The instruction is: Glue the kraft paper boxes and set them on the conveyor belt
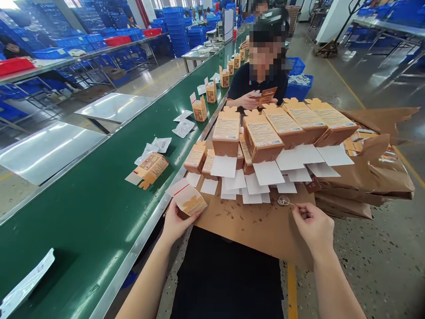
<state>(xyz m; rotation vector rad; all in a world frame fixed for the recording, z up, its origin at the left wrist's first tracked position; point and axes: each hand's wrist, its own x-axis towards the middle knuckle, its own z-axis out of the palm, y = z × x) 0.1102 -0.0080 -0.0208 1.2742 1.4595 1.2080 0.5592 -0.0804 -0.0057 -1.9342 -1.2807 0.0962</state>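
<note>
My left hand [175, 221] grips a small orange carton [188, 199] with a white flap and a red strip, at the near left corner of a brown cardboard sheet [252, 226] lying on my lap. My right hand [314, 226] pinches a thin clear strip [284, 201] that curls at its far end above the sheet. Beyond both hands lie several rows of orange cartons [262, 135] with white flaps open toward me.
A green conveyor belt [83, 212] runs along my left with a finished carton [151, 167], clear pouches [183, 127] and upright cartons [200, 109]. A person in a dark shirt [260, 79] sits ahead, holding a carton. Brown paper bags [375, 177] lie right.
</note>
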